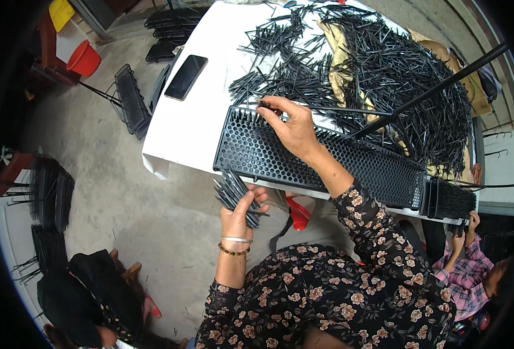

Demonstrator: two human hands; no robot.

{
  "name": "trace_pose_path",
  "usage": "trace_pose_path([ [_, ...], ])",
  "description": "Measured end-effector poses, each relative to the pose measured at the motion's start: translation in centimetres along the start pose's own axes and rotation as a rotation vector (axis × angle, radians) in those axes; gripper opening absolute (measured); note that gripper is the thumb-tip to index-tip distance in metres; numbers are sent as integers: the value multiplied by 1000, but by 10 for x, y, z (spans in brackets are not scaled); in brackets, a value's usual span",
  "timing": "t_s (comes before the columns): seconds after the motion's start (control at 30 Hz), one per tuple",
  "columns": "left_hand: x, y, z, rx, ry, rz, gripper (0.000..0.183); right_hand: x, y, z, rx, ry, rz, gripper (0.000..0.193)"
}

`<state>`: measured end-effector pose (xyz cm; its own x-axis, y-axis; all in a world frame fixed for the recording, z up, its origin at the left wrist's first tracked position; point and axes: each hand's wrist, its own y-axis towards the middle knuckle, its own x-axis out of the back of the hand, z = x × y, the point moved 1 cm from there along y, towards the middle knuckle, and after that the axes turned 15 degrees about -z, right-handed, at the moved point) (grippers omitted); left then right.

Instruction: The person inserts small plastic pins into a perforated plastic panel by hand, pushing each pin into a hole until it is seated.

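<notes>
My left hand (241, 214) grips a bundle of thin black sticks (234, 192) just below the table's near edge. My right hand (289, 125) reaches over a long black perforated tray (251, 152) and pinches a single black stick (263, 105) at the tray's far rim, near its left end. A few sticks stand upright in the holes along that rim. Behind the tray a big heap of loose black sticks (385, 64) covers the white table (175, 136).
A black phone (186, 77) lies on the table's left part. A dark rod (431, 90) slants across the heap. Stacked black racks (130, 99) and a red bucket (84, 59) sit on the concrete floor at left. Another person in a pink plaid shirt (463, 279) sits at lower right.
</notes>
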<state>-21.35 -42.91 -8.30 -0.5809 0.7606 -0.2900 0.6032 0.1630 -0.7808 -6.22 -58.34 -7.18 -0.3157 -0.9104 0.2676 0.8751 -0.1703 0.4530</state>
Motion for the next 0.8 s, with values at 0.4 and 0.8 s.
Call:
trace_pose_path([
  [0.4, 9, 5, -4, 14, -9, -35, 22, -1, -9, 1, 16, -48, -80, 16],
  [0.8, 23, 46, -43, -269, -96, -194, 20, -6, -21, -1, 181, -210, -67, 25],
])
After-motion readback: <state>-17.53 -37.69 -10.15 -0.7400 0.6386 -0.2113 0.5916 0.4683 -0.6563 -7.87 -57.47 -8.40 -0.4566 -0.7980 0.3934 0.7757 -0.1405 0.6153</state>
